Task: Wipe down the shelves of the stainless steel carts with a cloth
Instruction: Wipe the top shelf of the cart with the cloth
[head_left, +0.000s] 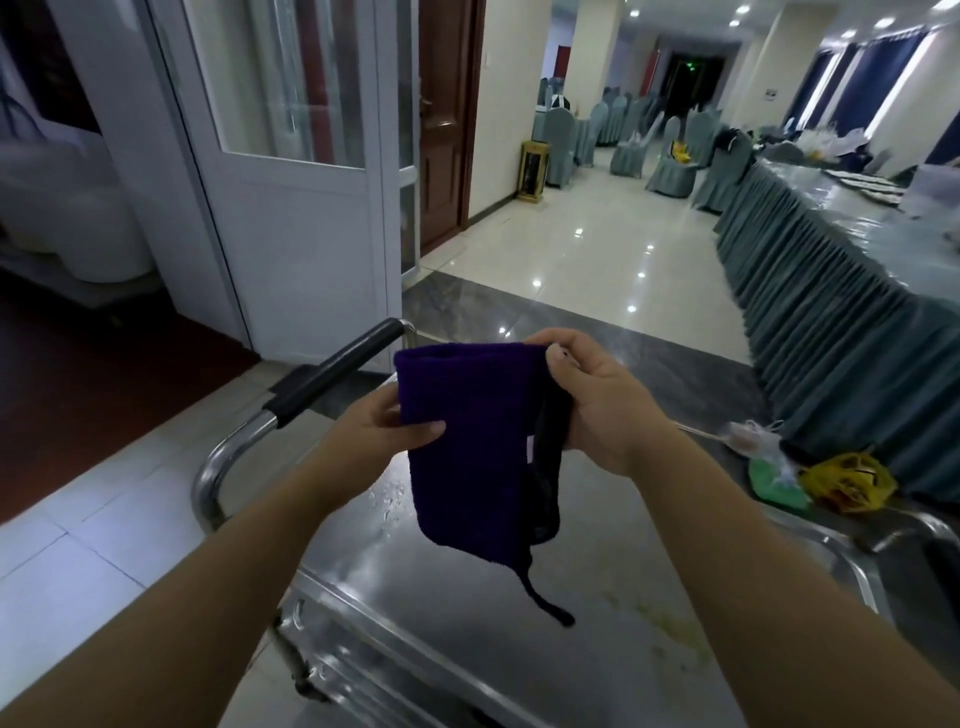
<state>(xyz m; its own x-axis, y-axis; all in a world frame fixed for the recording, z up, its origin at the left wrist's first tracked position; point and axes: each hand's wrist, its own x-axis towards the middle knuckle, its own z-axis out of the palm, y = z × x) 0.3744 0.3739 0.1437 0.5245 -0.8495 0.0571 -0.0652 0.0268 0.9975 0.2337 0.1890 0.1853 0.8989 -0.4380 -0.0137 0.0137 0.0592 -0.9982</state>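
Note:
A dark purple cloth (472, 447) hangs folded in the air above the top shelf (597, 613) of a stainless steel cart. My left hand (384, 426) pinches the cloth's left edge, thumb laid across its front. My right hand (597, 400) grips the cloth's upper right corner with curled fingers. A thin strap dangles from the cloth's lower end, just over the shelf. The shelf is wet near the cloth, with water drops on it and yellowish smears toward the right.
The cart's handle (332, 374) with a black grip rises at the left. Yellow and green bags (831, 486) lie at the shelf's far right. A long skirted table (831, 322) runs along the right. White glass doors (291, 171) stand left; covered chairs (670, 166) fill the hall.

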